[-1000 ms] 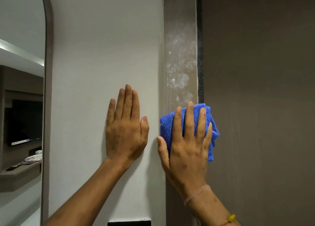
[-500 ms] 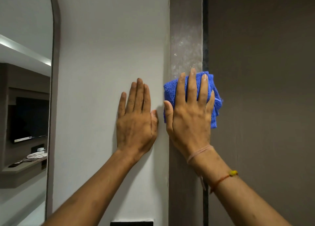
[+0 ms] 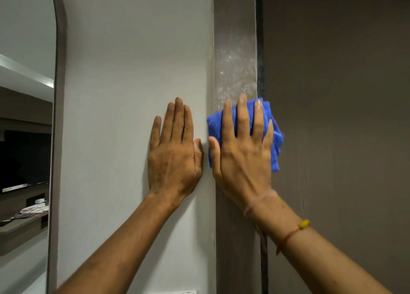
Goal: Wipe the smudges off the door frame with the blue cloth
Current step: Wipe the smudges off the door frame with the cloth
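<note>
A grey-brown door frame [image 3: 235, 27] runs vertically through the middle of the view. White smudges [image 3: 235, 72] cover it just above my right hand. The folded blue cloth [image 3: 275, 138] is pressed flat against the frame under my right hand [image 3: 241, 156], whose fingers are spread over it. My left hand [image 3: 175, 151] lies flat and open on the white wall [image 3: 133, 72] beside the frame, holding nothing.
The brown door [image 3: 337, 116] fills the right side, with a dark gap [image 3: 259, 38] between it and the frame. An arched mirror [image 3: 26, 138] with a grey rim hangs on the left, reflecting a shelf and a screen.
My right hand slid the cloth up the frame over the lower smudges, then came down slightly. The thick white patches there are thinner. My left hand stayed on the wall.
</note>
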`<state>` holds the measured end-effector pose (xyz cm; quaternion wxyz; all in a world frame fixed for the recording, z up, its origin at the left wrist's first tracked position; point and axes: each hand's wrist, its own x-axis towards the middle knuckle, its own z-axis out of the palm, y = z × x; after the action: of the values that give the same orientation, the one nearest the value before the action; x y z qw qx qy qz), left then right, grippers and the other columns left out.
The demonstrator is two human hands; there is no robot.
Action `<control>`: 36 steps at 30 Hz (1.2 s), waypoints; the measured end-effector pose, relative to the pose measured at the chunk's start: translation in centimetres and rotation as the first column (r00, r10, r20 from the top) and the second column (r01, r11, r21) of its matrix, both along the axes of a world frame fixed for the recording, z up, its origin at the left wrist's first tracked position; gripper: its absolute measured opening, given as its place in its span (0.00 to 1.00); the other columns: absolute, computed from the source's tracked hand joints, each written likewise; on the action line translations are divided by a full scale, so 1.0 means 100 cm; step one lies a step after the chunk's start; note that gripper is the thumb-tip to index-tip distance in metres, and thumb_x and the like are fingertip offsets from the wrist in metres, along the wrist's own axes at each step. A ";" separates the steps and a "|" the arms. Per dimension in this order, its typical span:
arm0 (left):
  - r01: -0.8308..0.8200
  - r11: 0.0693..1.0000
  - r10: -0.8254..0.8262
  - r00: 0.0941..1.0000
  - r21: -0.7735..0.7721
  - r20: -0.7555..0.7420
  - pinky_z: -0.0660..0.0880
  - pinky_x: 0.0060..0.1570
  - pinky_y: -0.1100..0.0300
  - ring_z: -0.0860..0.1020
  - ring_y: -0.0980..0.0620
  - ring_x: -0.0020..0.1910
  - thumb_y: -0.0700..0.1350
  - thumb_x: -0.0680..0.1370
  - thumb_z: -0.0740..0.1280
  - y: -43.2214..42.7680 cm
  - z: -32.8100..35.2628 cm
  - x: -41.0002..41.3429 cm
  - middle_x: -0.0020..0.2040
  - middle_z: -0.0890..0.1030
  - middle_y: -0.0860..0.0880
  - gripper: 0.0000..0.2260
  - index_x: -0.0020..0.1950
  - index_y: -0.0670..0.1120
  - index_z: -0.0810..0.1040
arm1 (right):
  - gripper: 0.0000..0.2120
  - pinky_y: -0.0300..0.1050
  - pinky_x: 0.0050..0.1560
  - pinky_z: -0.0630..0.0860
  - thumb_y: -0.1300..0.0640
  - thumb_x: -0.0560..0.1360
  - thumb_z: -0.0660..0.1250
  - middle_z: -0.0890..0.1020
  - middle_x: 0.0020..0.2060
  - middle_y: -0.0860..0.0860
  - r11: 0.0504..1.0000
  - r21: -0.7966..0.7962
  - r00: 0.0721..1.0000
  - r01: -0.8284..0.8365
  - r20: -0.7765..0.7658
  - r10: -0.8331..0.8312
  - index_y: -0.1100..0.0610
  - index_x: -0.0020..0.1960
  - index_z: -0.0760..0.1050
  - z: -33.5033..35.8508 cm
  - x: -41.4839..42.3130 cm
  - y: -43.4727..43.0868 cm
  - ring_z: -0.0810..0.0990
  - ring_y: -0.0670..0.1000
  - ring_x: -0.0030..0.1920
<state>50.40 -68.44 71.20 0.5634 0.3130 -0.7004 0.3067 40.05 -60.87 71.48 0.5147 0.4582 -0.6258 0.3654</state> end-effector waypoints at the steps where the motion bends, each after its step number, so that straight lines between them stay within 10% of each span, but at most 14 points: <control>1: 0.006 1.000 -0.006 1.000 0.001 -0.002 0.43 0.75 0.50 0.46 0.46 0.77 0.51 0.79 0.45 0.000 0.000 0.000 0.78 0.48 0.42 0.27 0.76 0.41 0.44 | 0.31 0.67 0.72 0.54 0.41 0.78 0.44 0.56 0.76 0.61 1.000 -0.006 1.000 -0.014 0.005 0.014 0.58 0.76 0.49 0.013 0.001 0.000 0.52 0.65 0.75; 15: 0.128 0.987 -0.129 0.992 -0.096 0.000 0.53 0.75 0.51 0.52 0.46 0.76 0.46 0.78 0.50 0.001 0.032 0.008 0.77 0.55 0.41 0.26 0.75 0.39 0.52 | 0.31 0.67 0.71 0.60 0.42 0.79 0.42 0.59 0.75 0.61 0.998 -0.053 0.999 0.024 0.025 -0.022 0.60 0.75 0.53 -0.023 0.001 -0.002 0.55 0.65 0.75; 25: 0.014 0.998 -0.012 1.000 -0.068 0.024 0.43 0.76 0.51 0.41 0.49 0.77 0.51 0.79 0.44 -0.008 0.062 0.005 0.78 0.43 0.45 0.28 0.76 0.44 0.40 | 0.31 0.68 0.70 0.61 0.43 0.78 0.45 0.61 0.74 0.61 0.999 -0.040 1.000 0.017 0.015 -0.017 0.59 0.75 0.54 -0.019 0.002 -0.002 0.57 0.65 0.74; 36: 0.030 0.997 -0.029 0.999 -0.065 0.028 0.41 0.76 0.52 0.41 0.49 0.77 0.52 0.79 0.44 -0.006 0.063 0.005 0.78 0.43 0.45 0.27 0.75 0.44 0.40 | 0.31 0.67 0.74 0.49 0.42 0.79 0.47 0.50 0.77 0.59 0.992 -0.102 0.996 -0.070 0.046 0.075 0.57 0.76 0.45 0.102 0.003 -0.011 0.46 0.63 0.76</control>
<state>50.90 -69.08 77.51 0.5683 0.2797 -0.7020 0.3255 40.38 -61.93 81.68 0.5078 0.4451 -0.6023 0.4258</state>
